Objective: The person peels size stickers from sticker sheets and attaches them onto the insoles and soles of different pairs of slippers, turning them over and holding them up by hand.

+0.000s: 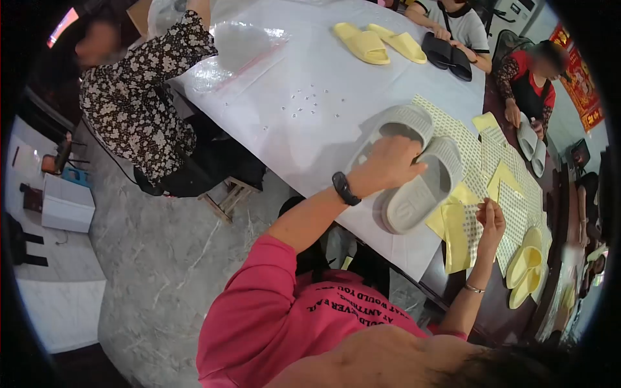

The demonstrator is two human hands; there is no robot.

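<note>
A pair of light grey slide slippers [419, 205] sits at the table's near edge, toes pointing away from me. My left hand [390, 161], with a black watch on its wrist, reaches over the left slipper [409, 119]. Its fingers are curled against that slipper below the strap, and their tips are partly hidden. My right hand [491, 218] is raised near the yellow sticker sheets [457, 238], thumb and fingers pinched together. Whatever is between those fingertips is too small to make out. Rows of small dark stickers cover the pale sheets [514, 223] beside it.
Small loose pieces [303, 103] are scattered mid-table. Yellow slippers lie at the back [362, 44] and at the right [524, 262]. A clear plastic bag [242, 52] is at the far left. Other people sit around, one near black slippers [446, 57], another holding grey slippers [532, 145].
</note>
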